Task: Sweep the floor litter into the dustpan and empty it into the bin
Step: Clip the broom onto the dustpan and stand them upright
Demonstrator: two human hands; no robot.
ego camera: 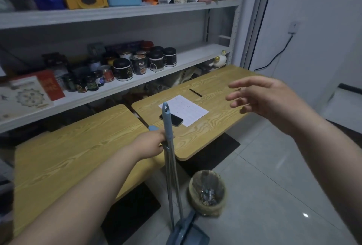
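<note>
Left grip [150,144] clamps what looks like both long handles [167,119] upright, dustpan [186,233] on the floor below it beside the bin [194,200], right grip [268,96] hovering wide, fingers spread.

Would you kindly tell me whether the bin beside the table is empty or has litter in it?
Not empty: the lined bin holds a small heap of scraps at its bottom, well below the rim.

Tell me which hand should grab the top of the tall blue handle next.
Right, probably. The right hand is open and holds nothing, above the table. The left hand grips the handle lower down, steadying it.
</note>
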